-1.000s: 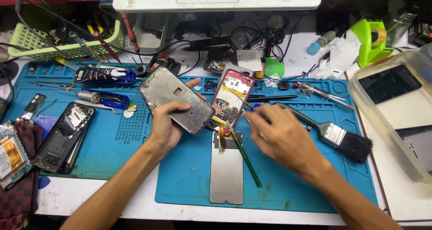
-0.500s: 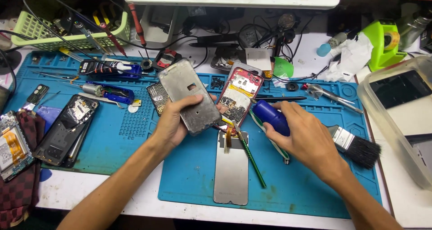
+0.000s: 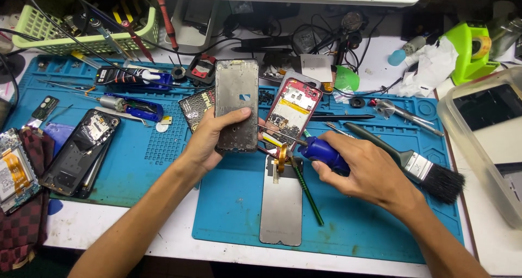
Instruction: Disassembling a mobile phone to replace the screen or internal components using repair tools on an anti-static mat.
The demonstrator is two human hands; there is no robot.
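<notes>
1. The left hand (image 3: 209, 142) is closed around a grey phone frame (image 3: 237, 101). It holds the frame upright and a little tilted above the blue work mat (image 3: 228, 213), with the thumb across the lower front.
2. The right hand (image 3: 364, 172) is clenched on the blue handle of a screwdriver (image 3: 318, 150). The thin metal tip points left, toward the lower end of the red opened phone (image 3: 293, 112), which lies on the mat just beside the frame.
3. The red phone has its back cover off, so the board and a yellow part inside are visible. The grey frame in the left hand looks bare; I see no board in it.
4. Below the hands a flat grey screen panel (image 3: 281, 202) lies on the mat, with a green stick (image 3: 307, 194) crossing its upper right corner. A small orange flex piece sits at the top of this panel.
5. As a judgement, the work is in the middle: the phone is open and the parts are separated, but the inner pieces of the red phone seem to be in place yet, and nothing is put together.
6. A paint brush (image 3: 418, 166) lies just right of the right hand. Another black opened phone (image 3: 81, 150) rests well apart on the left of the mat, and a green basket (image 3: 41, 30) stands at the back left.
</notes>
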